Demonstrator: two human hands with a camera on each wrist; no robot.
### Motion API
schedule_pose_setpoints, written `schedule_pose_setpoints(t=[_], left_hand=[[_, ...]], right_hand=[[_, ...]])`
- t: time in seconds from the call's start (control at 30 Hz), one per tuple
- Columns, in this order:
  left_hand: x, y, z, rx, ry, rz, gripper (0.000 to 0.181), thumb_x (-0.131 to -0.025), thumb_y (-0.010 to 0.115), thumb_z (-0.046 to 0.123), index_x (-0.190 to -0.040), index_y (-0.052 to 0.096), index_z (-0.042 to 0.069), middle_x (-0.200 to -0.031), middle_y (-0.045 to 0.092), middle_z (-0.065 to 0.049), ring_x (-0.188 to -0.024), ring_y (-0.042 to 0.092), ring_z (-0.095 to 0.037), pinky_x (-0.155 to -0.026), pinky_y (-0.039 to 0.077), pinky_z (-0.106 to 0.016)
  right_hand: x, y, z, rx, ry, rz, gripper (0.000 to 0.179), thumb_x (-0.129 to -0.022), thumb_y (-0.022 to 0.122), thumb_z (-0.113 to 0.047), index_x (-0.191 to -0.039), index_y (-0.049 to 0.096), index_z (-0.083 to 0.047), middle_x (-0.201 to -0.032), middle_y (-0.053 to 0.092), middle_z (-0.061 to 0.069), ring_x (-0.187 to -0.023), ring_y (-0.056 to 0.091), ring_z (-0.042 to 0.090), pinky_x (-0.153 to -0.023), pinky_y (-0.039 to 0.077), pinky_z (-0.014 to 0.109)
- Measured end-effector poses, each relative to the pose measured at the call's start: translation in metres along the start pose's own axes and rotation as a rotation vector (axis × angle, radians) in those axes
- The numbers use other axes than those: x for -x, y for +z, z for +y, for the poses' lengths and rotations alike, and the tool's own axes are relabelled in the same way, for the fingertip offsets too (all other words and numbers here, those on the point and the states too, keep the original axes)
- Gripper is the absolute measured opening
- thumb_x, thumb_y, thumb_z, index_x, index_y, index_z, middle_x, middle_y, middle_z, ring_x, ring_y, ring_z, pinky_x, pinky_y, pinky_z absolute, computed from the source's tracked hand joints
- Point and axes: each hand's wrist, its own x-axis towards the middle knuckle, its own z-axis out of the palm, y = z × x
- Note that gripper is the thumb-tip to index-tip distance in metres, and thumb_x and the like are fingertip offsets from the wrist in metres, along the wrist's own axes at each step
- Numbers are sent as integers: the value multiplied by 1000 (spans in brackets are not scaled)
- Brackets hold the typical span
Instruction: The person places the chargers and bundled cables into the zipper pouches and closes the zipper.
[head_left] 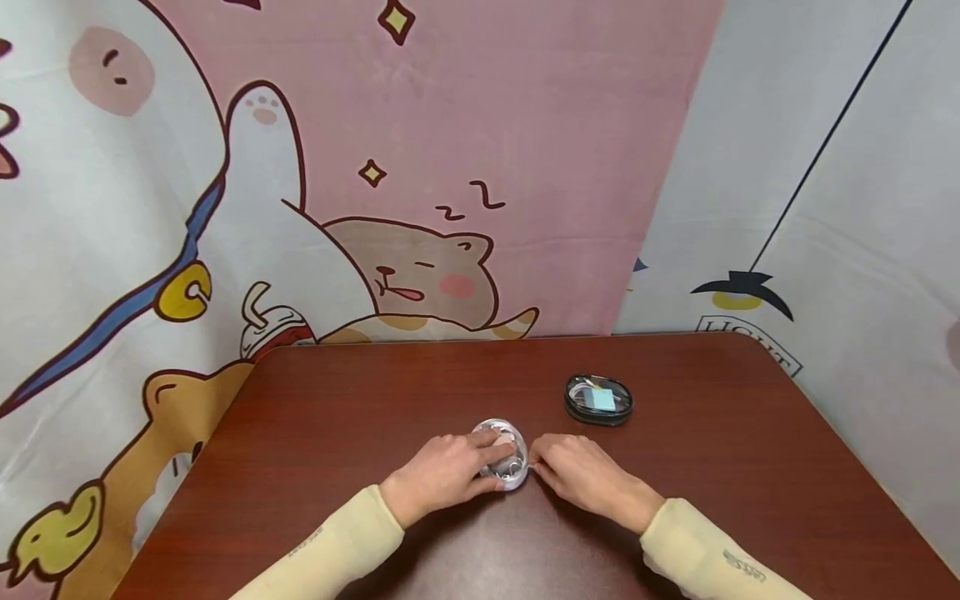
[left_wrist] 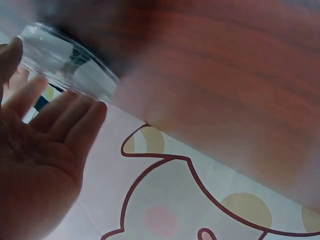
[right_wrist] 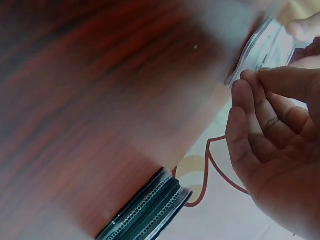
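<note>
A small rounded clear pouch [head_left: 514, 469] with a pale rim lies near the middle of the table; its contents are hard to make out. My left hand [head_left: 450, 471] holds it, fingers across the top and thumb at the near side. In the left wrist view its transparent side [left_wrist: 65, 60] shows beyond the fingertips. At the pouch's right edge, my right hand [head_left: 581, 473] pinches a tiny zipper pull between thumb and forefinger. The right wrist view shows this pinch against the pouch [right_wrist: 267, 47], the pull mostly hidden by the fingertips of the right hand [right_wrist: 280, 135].
A black-edged oval pouch [head_left: 598, 402] with a clear top stands behind the right hand, a light blue item and cables inside. Its zipper side [right_wrist: 145, 210] faces the right wrist camera. The brown table [head_left: 360, 392] meets a cartoon-printed cloth [head_left: 570, 167] at the back.
</note>
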Motion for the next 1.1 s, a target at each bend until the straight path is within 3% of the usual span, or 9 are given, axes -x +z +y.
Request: schedule_pose_setpoints(t=[0.13,0.33,0.53,0.67,0.8,0.9,1.1], left_hand=[[0,1,3,-21,-11,36,52,-95,73,48,-140,66,22,-132,67,-7,-89,75,-24,-66,60,-37],[0,1,-4,-70,30,55,60,-89,76,55,-137,68,21,-132,68,-4,-109,70,-20,-84,59,-39],[0,1,-15,-85,126,0,62,-92,78,45,-146,60,19,-147,59,-5,-139,52,-27,-109,47,-46],[-4,0,-21,-61,179,-46,63,-95,77,34,-151,54,20,-155,51,-4,-148,40,-29,-117,37,-48],[-8,2,-25,-49,227,-68,62,-95,77,26,-152,53,19,-157,49,-4,-149,39,-28,-119,36,-45],[-9,6,-28,-61,246,-39,57,-97,75,21,-150,56,19,-153,54,-3,-144,46,-23,-117,39,-40],[-8,6,-27,-63,212,26,50,-98,72,14,-146,61,24,-145,60,1,-135,55,-15,-100,53,-31]], right_hand=[[0,0,1,4,19,7,14,-88,79,-6,-88,69,-15,-82,63,-9,-72,61,8,-62,53,31],[-4,1,9,4,57,15,14,-89,79,-6,-87,70,-17,-82,64,-10,-73,62,8,-61,54,31],[-10,-1,18,15,75,4,13,-90,78,-5,-88,69,-15,-81,65,-8,-72,62,8,-61,53,30],[-14,-1,21,19,89,2,13,-90,78,-5,-88,69,-15,-81,64,-8,-71,60,7,-60,53,29],[-19,1,23,26,97,4,14,-90,79,-7,-87,69,-16,-80,63,-8,-70,59,7,-60,52,29],[-21,2,24,29,106,2,14,-91,78,-8,-85,69,-17,-79,63,-9,-70,58,7,-61,52,29],[-22,3,24,25,118,-6,15,-91,78,-8,-85,68,-16,-79,61,-9,-69,57,6,-61,50,29]])
